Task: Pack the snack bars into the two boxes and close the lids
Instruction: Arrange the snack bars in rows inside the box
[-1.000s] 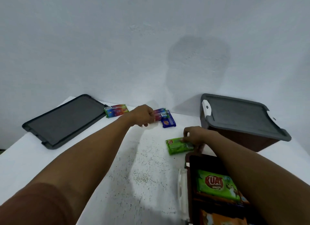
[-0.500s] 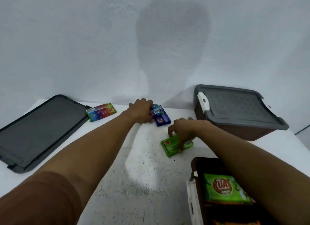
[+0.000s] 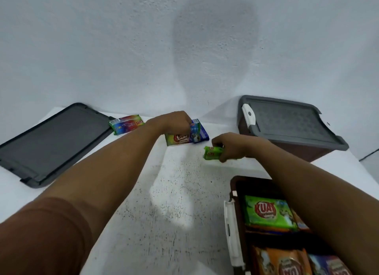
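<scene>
The left hand [image 3: 176,121] grips a rainbow snack bar [image 3: 178,139] at the counter's [image 3: 164,203] far side; the right hand [image 3: 231,146] pinches a green snack bar [image 3: 211,152], seemingly lifted; the open box [image 3: 233,192] lies near right; the closed box [image 3: 287,127] far right.

One head-worn wide-angle view — looking forward and down across the desk [image 3: 174,203] toward the white wall [image 3: 123,49] — close above both forearms.

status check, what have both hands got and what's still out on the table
Left hand shut on rainbow bar; right hand shut on green bar. Another rainbow bar and loose lid out. Open box unobstructed.
</scene>
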